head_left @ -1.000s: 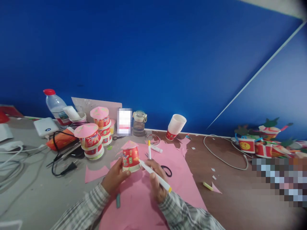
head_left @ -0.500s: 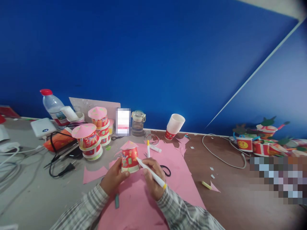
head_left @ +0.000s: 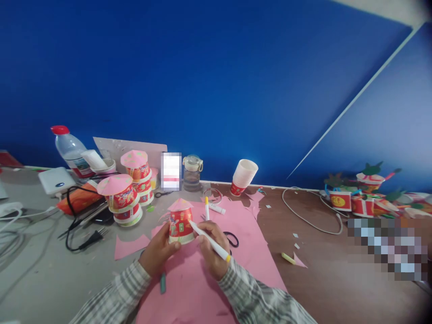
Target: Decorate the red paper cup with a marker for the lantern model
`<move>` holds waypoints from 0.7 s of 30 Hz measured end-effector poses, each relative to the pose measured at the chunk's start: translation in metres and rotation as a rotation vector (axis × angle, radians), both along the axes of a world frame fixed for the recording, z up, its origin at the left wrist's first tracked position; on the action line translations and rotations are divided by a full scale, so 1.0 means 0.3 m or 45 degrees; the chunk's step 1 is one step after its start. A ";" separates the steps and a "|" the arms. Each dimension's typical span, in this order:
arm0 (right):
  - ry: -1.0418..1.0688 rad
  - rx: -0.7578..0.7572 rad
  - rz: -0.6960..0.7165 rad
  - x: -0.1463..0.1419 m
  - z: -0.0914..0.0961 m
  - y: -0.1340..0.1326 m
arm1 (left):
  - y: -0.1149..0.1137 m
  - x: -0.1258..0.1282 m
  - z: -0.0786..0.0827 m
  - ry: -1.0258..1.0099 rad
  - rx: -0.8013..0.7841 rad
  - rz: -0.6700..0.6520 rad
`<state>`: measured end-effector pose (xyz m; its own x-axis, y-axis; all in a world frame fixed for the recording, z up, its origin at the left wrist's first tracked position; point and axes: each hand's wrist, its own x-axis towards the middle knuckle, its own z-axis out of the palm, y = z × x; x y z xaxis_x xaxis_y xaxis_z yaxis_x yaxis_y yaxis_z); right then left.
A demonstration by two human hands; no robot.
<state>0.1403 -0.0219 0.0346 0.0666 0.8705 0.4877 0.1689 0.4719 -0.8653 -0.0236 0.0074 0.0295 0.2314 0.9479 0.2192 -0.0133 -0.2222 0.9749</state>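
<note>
My left hand (head_left: 158, 252) wraps round a small upturned red paper cup (head_left: 180, 224) topped with a pink paper cone. The cup stands on a large pink paper sheet (head_left: 199, 288). My right hand (head_left: 211, 249) grips a white marker (head_left: 209, 240) with a yellow end cap, its tip touching the cup's right side. A second white and yellow marker (head_left: 206, 209) sticks up just behind my right hand. Black scissors (head_left: 232, 238) lie partly hidden behind that hand.
Two stacks of finished pink-roofed cups (head_left: 124, 198) stand at left, beside a water bottle (head_left: 69, 150), a power bank (head_left: 56, 180) and black cables (head_left: 81, 225). A tilted stack of white cups (head_left: 245, 175), a glass jar (head_left: 192, 173) and decorated cups (head_left: 361, 198) line the blue wall.
The view has drifted slightly, so everything sits a little further left. My hands keep the same hold on the cup and marker, the marker tip staying against the cup.
</note>
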 end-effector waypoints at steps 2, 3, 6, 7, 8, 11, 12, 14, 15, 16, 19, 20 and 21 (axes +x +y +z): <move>0.005 -0.008 0.001 -0.001 -0.001 0.001 | 0.000 0.001 0.001 0.001 -0.003 -0.003; 0.005 -0.011 0.001 -0.001 -0.001 0.002 | -0.001 0.002 0.002 -0.001 -0.008 -0.003; -0.003 -0.018 0.008 0.000 0.000 0.003 | 0.000 0.003 0.004 -0.002 -0.017 0.009; -0.007 -0.018 0.009 0.000 0.001 0.003 | 0.000 0.003 0.004 0.004 -0.014 0.016; -0.014 -0.014 0.006 0.001 0.002 0.002 | 0.001 0.002 0.004 0.012 -0.008 0.018; -0.062 0.014 -0.007 0.002 0.005 -0.004 | 0.004 -0.002 -0.001 0.037 0.010 0.030; -0.081 0.030 -0.006 0.002 0.006 -0.007 | 0.005 -0.003 -0.004 0.044 0.012 0.038; -0.106 0.072 0.004 0.002 0.006 -0.014 | 0.008 -0.006 -0.011 0.049 0.016 0.050; -0.112 0.092 0.012 0.001 0.007 -0.017 | 0.009 -0.008 -0.015 0.047 0.018 0.054; -0.115 0.112 0.018 0.001 0.007 -0.021 | 0.010 -0.009 -0.018 0.046 0.020 0.054; -0.127 0.143 0.028 0.001 0.006 -0.028 | 0.012 -0.010 -0.025 0.053 0.021 0.047; -0.133 0.144 0.028 0.001 0.006 -0.029 | 0.012 -0.010 -0.026 0.058 0.023 0.041; -0.136 0.140 0.026 0.002 0.005 -0.029 | 0.012 -0.010 -0.026 0.061 0.028 0.033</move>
<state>0.1409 -0.0306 0.0362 -0.0077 0.8121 0.5835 0.2470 0.5670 -0.7858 -0.0267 0.0110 0.0217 0.2174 0.9489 0.2289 0.0397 -0.2429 0.9692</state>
